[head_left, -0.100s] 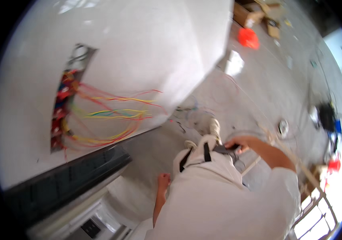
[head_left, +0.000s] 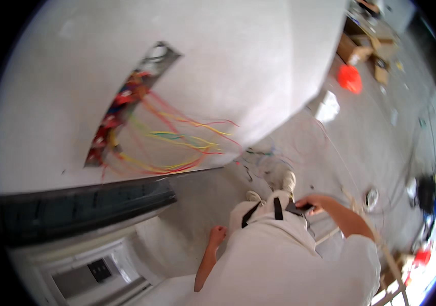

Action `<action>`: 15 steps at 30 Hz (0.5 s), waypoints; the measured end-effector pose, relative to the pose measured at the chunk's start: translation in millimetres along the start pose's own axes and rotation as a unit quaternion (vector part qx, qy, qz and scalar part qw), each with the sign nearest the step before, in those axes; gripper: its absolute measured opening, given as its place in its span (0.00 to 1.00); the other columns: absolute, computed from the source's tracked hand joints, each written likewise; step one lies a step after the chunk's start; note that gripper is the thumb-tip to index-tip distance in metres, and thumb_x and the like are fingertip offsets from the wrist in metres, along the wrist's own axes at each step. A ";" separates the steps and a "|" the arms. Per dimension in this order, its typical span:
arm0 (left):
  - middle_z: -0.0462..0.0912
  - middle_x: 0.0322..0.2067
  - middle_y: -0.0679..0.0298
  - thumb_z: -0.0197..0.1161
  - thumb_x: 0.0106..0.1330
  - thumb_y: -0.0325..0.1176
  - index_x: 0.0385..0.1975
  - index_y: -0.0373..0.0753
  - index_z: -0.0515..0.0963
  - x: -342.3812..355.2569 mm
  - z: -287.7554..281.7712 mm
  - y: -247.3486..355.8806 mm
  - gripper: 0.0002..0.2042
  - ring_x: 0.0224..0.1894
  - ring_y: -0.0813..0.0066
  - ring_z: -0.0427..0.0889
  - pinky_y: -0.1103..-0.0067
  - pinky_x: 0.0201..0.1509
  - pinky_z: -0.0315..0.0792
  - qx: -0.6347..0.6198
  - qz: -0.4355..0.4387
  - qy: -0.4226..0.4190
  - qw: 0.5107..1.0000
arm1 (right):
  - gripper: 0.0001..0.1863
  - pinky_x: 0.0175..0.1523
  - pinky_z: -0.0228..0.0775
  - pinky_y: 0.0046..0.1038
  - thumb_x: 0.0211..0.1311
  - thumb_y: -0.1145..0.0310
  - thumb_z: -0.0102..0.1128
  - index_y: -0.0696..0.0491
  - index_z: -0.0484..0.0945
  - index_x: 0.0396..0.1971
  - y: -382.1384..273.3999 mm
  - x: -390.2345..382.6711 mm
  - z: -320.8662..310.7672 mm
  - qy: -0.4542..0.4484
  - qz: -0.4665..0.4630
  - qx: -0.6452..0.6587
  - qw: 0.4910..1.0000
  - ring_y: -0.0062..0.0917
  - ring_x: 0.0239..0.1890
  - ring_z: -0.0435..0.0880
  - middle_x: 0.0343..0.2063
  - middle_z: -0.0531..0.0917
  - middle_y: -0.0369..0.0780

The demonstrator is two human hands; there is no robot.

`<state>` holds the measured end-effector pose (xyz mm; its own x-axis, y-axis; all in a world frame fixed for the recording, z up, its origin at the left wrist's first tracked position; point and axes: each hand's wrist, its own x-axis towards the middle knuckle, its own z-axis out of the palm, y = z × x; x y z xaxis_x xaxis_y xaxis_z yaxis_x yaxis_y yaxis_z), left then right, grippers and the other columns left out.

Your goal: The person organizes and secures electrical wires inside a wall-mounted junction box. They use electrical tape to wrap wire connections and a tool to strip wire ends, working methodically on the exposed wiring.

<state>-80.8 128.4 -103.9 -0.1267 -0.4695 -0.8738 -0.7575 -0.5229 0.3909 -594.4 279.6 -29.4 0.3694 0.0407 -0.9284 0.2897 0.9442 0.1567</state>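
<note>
The whole view has swung: the wall, with its slot of loose coloured wires, sits further right and more slanted, while both hands have shifted only slightly rightward with the body. The step in hand looks like handling a dark item at the right hip, just right of a black strap; the right hand seems clamped on it. Moving it would call for a secure grip, clear of the strap. Its long axis appears to run left to right; which end leads, I cannot tell. The left hand hangs near the left side, fingers curled together, nothing visible in it.
</note>
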 end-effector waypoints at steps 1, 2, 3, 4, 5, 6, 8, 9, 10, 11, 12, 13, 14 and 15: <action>0.84 0.25 0.62 0.66 0.68 0.42 0.34 0.34 0.82 3.1 -29.8 4.5 0.14 0.26 0.74 0.81 0.74 0.31 0.75 -0.010 -0.001 0.024 1.000 | 0.26 0.26 0.75 0.20 0.61 0.59 0.75 0.38 0.83 0.60 -25.0 25.4 17.1 -0.015 -0.003 -0.015 1.000 0.15 0.36 0.79 0.51 0.82 0.26; 0.84 0.26 0.62 0.66 0.68 0.42 0.35 0.34 0.82 -17.4 -125.9 23.9 0.15 0.26 0.74 0.81 0.74 0.31 0.75 0.002 0.006 0.110 0.994 | 0.26 0.25 0.74 0.20 0.61 0.59 0.75 0.37 0.83 0.60 -92.9 65.4 78.9 -0.085 -0.067 -0.061 0.992 0.14 0.35 0.79 0.50 0.83 0.26; 0.84 0.25 0.62 0.66 0.68 0.42 0.34 0.34 0.82 -21.3 -153.1 33.9 0.15 0.26 0.74 0.81 0.74 0.31 0.75 -0.002 0.014 0.139 0.990 | 0.26 0.24 0.72 0.19 0.61 0.59 0.75 0.36 0.83 0.60 -116.1 76.4 96.6 -0.102 -0.095 -0.067 0.988 0.14 0.35 0.79 0.48 0.83 0.25; 0.84 0.25 0.62 0.66 0.68 0.43 0.34 0.34 0.82 -18.8 -155.3 30.1 0.15 0.26 0.73 0.81 0.74 0.31 0.75 -0.017 0.014 0.143 0.989 | 0.25 0.22 0.68 0.19 0.63 0.60 0.74 0.38 0.83 0.60 -124.6 62.6 105.3 -0.087 -0.099 -0.091 0.987 0.14 0.31 0.78 0.44 0.83 0.26; 0.85 0.25 0.63 0.67 0.68 0.43 0.34 0.35 0.83 -13.7 -150.3 20.2 0.15 0.25 0.73 0.81 0.73 0.31 0.75 -0.035 0.012 0.139 0.990 | 0.23 0.19 0.64 0.18 0.64 0.61 0.72 0.39 0.82 0.60 -127.3 46.3 110.8 -0.066 -0.099 -0.111 0.987 0.15 0.27 0.77 0.41 0.84 0.28; 0.84 0.24 0.63 0.67 0.67 0.44 0.34 0.35 0.83 -4.7 -145.5 1.2 0.15 0.25 0.73 0.80 0.74 0.30 0.75 -0.029 0.021 0.129 0.991 | 0.21 0.18 0.60 0.19 0.69 0.65 0.67 0.45 0.81 0.61 -125.1 56.5 92.4 -0.184 -0.090 -0.080 0.976 0.16 0.19 0.72 0.35 0.83 0.31; 0.83 0.21 0.64 0.68 0.67 0.44 0.33 0.34 0.82 20.1 -149.6 -29.1 0.16 0.23 0.73 0.80 0.74 0.29 0.74 -0.009 0.044 0.113 0.993 | 0.20 0.17 0.57 0.19 0.71 0.67 0.64 0.48 0.80 0.61 -133.2 71.5 92.1 -0.279 -0.066 -0.032 0.957 0.16 0.17 0.69 0.34 0.83 0.33; 0.81 0.20 0.64 0.67 0.68 0.43 0.32 0.34 0.82 20.7 -144.9 -21.2 0.15 0.22 0.73 0.79 0.74 0.27 0.73 -0.035 0.032 0.099 0.994 | 0.19 0.17 0.55 0.20 0.72 0.68 0.62 0.50 0.80 0.61 -133.2 71.9 87.8 -0.316 -0.056 -0.001 0.947 0.17 0.15 0.67 0.33 0.83 0.34; 0.80 0.19 0.64 0.67 0.68 0.41 0.31 0.34 0.82 14.2 -143.7 -17.3 0.14 0.21 0.73 0.78 0.74 0.25 0.72 -0.059 0.020 0.085 0.994 | 0.15 0.15 0.57 0.18 0.73 0.63 0.63 0.45 0.82 0.56 -130.8 81.3 97.6 -0.256 -0.070 -0.010 0.964 0.16 0.16 0.71 0.28 0.82 0.32; 0.79 0.18 0.64 0.67 0.69 0.40 0.31 0.34 0.82 9.2 -146.4 -7.4 0.13 0.20 0.73 0.78 0.74 0.24 0.71 -0.085 0.009 0.073 0.994 | 0.11 0.15 0.58 0.18 0.72 0.61 0.64 0.45 0.84 0.50 -132.1 89.9 117.6 -0.167 -0.083 0.014 0.982 0.17 0.17 0.72 0.28 0.83 0.32; 0.78 0.18 0.63 0.67 0.69 0.38 0.31 0.34 0.81 13.2 -155.3 -26.4 0.12 0.19 0.72 0.76 0.74 0.21 0.68 -0.160 -0.021 0.049 0.986 | 0.11 0.16 0.60 0.20 0.68 0.57 0.69 0.45 0.85 0.44 -132.3 117.1 122.7 -0.156 -0.053 0.034 0.986 0.19 0.20 0.75 0.27 0.83 0.32; 0.78 0.18 0.62 0.67 0.69 0.35 0.31 0.34 0.81 25.8 -163.0 -52.9 0.10 0.18 0.72 0.75 0.74 0.19 0.66 -0.235 -0.050 0.024 0.970 | 0.14 0.18 0.61 0.21 0.64 0.53 0.71 0.47 0.85 0.39 -138.7 116.1 142.9 -0.037 -0.038 0.023 0.998 0.21 0.21 0.75 0.27 0.83 0.34; 0.77 0.18 0.61 0.66 0.69 0.33 0.31 0.34 0.79 29.3 -165.7 -55.9 0.09 0.17 0.72 0.74 0.74 0.17 0.65 -0.243 -0.060 0.051 0.967 | 0.15 0.19 0.62 0.22 0.65 0.53 0.69 0.50 0.83 0.35 -138.3 146.2 137.4 -0.033 -0.026 0.083 0.996 0.22 0.22 0.76 0.27 0.83 0.35; 0.76 0.18 0.60 0.66 0.69 0.30 0.31 0.34 0.78 31.2 -167.7 -62.0 0.07 0.16 0.72 0.73 0.74 0.16 0.64 -0.251 -0.074 0.078 0.962 | 0.12 0.19 0.62 0.24 0.66 0.56 0.66 0.49 0.83 0.35 -137.0 170.5 133.9 0.030 -0.061 0.073 0.995 0.23 0.23 0.77 0.29 0.84 0.36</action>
<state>69.7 26.9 -106.8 0.0859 -0.4445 -0.8917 -0.3504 -0.8513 0.3906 -452.9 113.4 -164.1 0.2723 -0.0479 -0.9610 0.4567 0.8855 0.0853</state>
